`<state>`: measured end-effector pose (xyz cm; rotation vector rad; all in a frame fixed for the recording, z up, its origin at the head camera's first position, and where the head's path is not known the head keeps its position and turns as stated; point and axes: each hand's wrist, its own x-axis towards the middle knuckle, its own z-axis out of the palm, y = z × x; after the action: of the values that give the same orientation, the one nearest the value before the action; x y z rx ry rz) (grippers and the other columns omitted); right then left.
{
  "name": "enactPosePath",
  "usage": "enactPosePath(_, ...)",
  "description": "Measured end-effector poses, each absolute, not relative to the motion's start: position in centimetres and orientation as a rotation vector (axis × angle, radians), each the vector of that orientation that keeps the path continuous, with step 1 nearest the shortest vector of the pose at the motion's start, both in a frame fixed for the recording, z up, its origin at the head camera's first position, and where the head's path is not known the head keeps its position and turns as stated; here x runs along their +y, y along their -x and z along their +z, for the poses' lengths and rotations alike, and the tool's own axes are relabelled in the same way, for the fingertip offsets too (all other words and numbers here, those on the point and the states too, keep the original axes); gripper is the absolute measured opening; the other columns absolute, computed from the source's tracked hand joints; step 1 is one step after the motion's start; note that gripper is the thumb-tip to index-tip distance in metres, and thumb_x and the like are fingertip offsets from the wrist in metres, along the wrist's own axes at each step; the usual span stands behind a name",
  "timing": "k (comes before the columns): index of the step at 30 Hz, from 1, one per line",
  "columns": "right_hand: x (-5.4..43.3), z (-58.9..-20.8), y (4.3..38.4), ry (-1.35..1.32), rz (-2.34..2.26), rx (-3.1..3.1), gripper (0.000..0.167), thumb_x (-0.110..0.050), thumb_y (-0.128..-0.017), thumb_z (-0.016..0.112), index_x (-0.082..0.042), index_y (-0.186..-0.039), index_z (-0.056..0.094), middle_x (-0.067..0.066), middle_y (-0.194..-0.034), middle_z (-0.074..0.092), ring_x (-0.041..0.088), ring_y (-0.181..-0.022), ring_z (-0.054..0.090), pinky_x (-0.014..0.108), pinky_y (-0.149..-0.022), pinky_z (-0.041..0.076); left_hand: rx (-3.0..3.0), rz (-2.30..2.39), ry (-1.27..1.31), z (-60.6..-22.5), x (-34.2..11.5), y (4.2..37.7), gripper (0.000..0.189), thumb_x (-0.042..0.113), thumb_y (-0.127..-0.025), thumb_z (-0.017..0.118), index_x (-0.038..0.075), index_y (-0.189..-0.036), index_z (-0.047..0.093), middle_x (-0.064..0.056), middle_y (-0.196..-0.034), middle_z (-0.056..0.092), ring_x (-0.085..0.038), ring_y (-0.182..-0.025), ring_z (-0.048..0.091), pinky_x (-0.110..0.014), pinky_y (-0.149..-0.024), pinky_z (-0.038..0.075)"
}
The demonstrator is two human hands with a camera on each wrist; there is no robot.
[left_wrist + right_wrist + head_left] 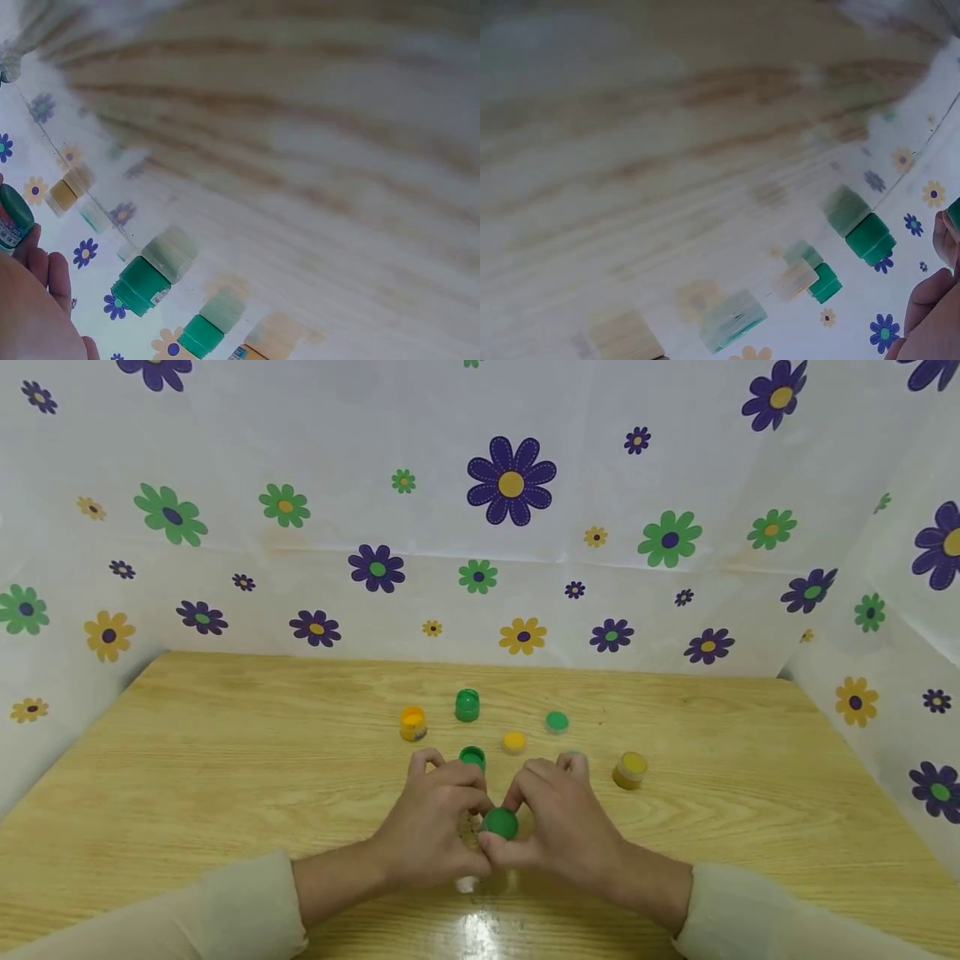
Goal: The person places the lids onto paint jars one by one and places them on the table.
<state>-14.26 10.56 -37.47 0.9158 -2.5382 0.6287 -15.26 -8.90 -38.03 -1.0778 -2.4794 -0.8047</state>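
Observation:
Both hands meet around a small green paint jar (500, 823), low over the middle of the table. From the right, my right hand (566, 822) pinches it with thumb and fingers curled at its green top. On the other side my left hand (431, 822) holds the jar, fingers bent and thumb close to the right thumb. The left wrist view shows the jar's label (9, 234) above the fingers, while only a green sliver of it enters the right wrist view. Just beyond the left fingers stands an uncapped green jar (472, 757), partly hidden.
Farther back are a yellow jar (412, 723) and another green jar (467, 704). A yellow lid (513, 742) and a green lid (557, 722) lie near them. To the right stands a capped yellow jar (630, 770). A flowered cloth (337, 518) hangs behind the wooden table (225, 760).

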Motion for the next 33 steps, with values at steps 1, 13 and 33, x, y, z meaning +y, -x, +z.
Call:
enactPosePath(1,10.5,-37.4,14.3,-0.898,0.630,-2.546,0.037,-0.041,-0.071,0.083,-0.017,-0.075,0.056,-0.007,-0.069,0.057,0.001,-0.067,0.046,0.035,-0.080,0.024,-2.485,-0.812,1.078,-37.9,-8.9,15.3,0.022,0.028,-0.058,0.086,0.017,-0.073,0.075,0.011,-0.076,0.057,-0.002,-0.073,0.047,-0.038,-0.086,0.026)
enactPosePath(13,13.8,-36.4,14.8,-1.009,0.353,-2.541,0.034,-0.048,-0.076,0.081,-0.020,-0.082,0.064,-0.008,-0.080,0.054,0.005,-0.080,0.050,0.045,-0.085,0.033,-2.595,-0.707,1.038,-37.6,-10.7,15.3,0.047,0.056,-0.071,0.084,0.017,-0.097,0.077,0.011,-0.094,0.062,-0.005,-0.090,0.056,-0.043,-0.094,0.034)
enactPosePath(33,21.6,-37.1,14.6,-0.834,0.150,-2.726,0.029,-0.048,-0.078,0.080,-0.024,-0.082,0.065,-0.013,-0.081,0.047,0.005,-0.079,0.044,0.050,-0.086,0.033,-2.657,-0.603,0.683,-37.9,-11.8,18.4,0.043,0.047,-0.071,0.087,0.015,-0.098,0.078,0.002,-0.092,0.067,-0.016,-0.090,0.060,-0.051,-0.094,0.034)
